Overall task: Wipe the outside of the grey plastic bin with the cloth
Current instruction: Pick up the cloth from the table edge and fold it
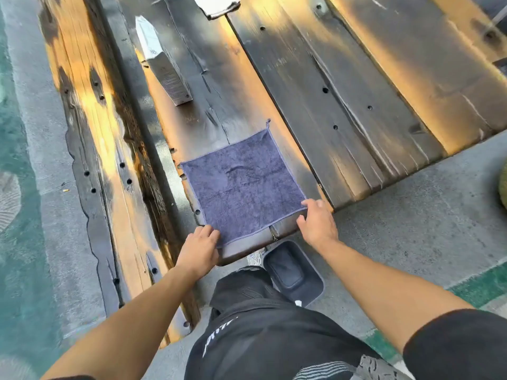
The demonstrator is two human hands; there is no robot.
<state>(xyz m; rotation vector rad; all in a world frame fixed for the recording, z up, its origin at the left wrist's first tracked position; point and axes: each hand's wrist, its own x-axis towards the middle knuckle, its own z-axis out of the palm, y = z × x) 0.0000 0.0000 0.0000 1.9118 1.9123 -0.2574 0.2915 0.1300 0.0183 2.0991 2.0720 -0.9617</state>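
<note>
A dark blue cloth (241,185) lies spread flat on the near end of a weathered wooden table (356,91). My left hand (200,248) pinches the cloth's near left corner at the table edge. My right hand (317,222) pinches its near right corner. The grey plastic bin (312,281) stands upright on the concrete floor below the table end, just right of my leg, its open top facing up. Neither hand touches the bin.
A tall white carton (162,58) stands on the table behind the cloth to the left. A white folded cloth (216,5) lies at the table's far edge. A wooden bench (96,160) runs along the left. Concrete floor (425,215) spreads to the right.
</note>
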